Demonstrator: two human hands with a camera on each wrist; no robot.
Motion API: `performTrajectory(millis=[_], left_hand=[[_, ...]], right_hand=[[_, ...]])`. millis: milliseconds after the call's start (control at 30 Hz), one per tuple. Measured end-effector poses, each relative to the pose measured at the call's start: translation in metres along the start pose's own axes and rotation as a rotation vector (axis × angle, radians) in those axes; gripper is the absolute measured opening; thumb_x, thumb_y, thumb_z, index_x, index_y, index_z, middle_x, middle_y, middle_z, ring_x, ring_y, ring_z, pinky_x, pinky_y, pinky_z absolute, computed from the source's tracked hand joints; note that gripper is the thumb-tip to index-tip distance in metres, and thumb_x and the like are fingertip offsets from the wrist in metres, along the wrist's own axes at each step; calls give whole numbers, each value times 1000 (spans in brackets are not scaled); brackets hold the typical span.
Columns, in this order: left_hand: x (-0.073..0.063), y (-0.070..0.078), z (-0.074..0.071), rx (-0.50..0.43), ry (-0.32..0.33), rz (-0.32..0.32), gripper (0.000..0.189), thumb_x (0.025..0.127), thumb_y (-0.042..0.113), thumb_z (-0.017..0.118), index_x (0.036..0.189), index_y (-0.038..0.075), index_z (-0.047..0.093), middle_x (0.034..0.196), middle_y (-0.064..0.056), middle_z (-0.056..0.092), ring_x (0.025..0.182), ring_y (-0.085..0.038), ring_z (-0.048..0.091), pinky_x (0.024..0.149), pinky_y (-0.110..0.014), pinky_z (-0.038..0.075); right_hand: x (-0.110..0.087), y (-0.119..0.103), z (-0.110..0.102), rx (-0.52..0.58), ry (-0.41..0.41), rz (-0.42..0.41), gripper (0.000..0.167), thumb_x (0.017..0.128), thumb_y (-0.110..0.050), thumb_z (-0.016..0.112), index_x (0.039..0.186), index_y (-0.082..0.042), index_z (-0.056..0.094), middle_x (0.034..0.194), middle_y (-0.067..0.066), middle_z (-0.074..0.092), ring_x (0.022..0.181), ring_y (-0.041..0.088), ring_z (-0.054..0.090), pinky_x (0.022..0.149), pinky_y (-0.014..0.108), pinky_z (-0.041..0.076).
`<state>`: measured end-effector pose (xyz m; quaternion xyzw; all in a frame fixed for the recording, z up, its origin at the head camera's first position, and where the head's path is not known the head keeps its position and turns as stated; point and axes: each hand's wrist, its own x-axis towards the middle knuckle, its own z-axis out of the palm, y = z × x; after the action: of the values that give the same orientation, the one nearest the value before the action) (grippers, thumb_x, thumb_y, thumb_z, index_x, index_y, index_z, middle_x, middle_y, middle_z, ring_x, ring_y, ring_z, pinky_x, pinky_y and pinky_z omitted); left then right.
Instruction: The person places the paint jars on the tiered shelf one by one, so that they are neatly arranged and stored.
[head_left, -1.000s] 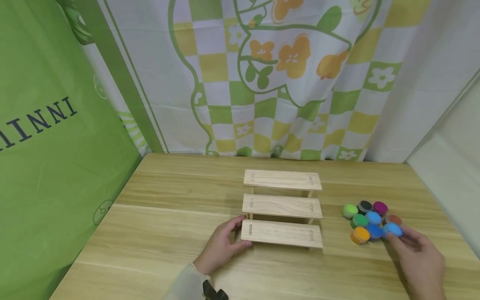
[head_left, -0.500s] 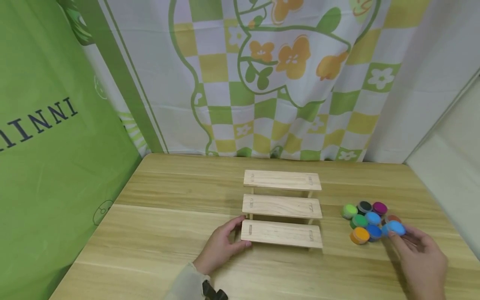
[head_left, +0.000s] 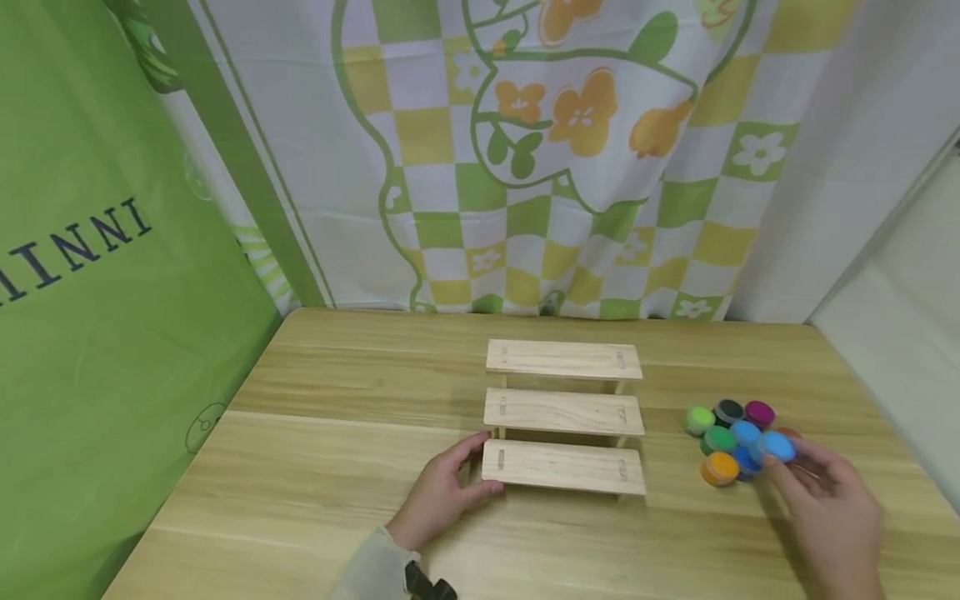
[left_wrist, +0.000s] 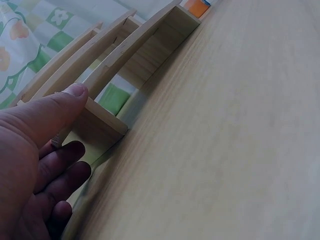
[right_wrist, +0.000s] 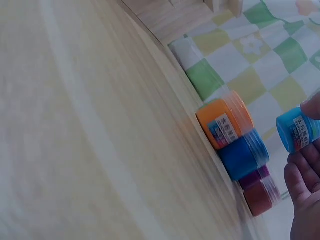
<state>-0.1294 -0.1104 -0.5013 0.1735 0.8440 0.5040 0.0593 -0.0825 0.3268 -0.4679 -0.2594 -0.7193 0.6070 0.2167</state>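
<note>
A three-step wooden display stand (head_left: 564,467) is in the middle of the table. My left hand (head_left: 441,492) grips the left end of its lowest step, thumb (left_wrist: 75,91) on the front edge and fingers behind. On the right, my right hand (head_left: 836,508) pinches a light blue paint pot (head_left: 777,447) between thumb and fingers. The right wrist view shows that labelled pot (right_wrist: 294,131) raised off the table. Beneath and beside it stand an orange pot (head_left: 721,469), a dark blue pot (right_wrist: 244,155), and several others in a cluster; a reddish-brown pot (right_wrist: 259,199) is mostly hidden in the head view.
The wood-grain table (head_left: 337,433) runs back to a patterned curtain (head_left: 585,167). Green fabric (head_left: 112,375) hangs along the left side, and a pale wall (head_left: 907,333) borders the right. Purple (head_left: 760,414) and light green (head_left: 699,421) pots sit toward the cluster's back.
My right hand has raised the light blue pot and shifted it slightly left, over the dark blue one. My left hand stays on the stand.
</note>
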Motion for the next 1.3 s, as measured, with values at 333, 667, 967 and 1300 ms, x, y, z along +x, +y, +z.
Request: performTrajectory(millis=[333, 667, 967, 1300], left_hand=[[-1, 1, 0, -2, -9, -4, 75, 87, 39, 78, 148, 8, 48, 147, -8, 54, 137, -29, 47, 111, -52, 40], [-1, 3, 0, -27, -2, 4, 73, 86, 34, 80, 147, 8, 49, 140, -5, 59, 135, -26, 50, 113, -50, 39], [0, 3, 1, -40, -1, -5, 74, 85, 35, 81, 146, 9, 50, 138, -4, 60, 134, -24, 50, 112, -50, 40], [0, 3, 0, -32, -2, -10, 74, 85, 36, 80, 147, 8, 49, 139, -5, 60, 135, -25, 49, 112, -50, 40]], right_hand=[[-6, -9, 4, 14, -99, -38, 38, 84, -7, 83, 119, -12, 68, 113, -18, 65, 91, -9, 64, 78, 5, 49], [-12, -23, 21, -3, -107, -157, 34, 83, 7, 78, 109, -13, 71, 106, -16, 66, 91, -6, 65, 81, 5, 49], [-14, -28, 32, -133, -123, -244, 34, 84, 7, 77, 115, -1, 66, 109, -22, 60, 92, -10, 61, 82, 4, 47], [-13, -30, 40, -156, -192, -365, 32, 85, 7, 76, 115, 6, 63, 109, -15, 58, 94, -8, 61, 82, 7, 50]])
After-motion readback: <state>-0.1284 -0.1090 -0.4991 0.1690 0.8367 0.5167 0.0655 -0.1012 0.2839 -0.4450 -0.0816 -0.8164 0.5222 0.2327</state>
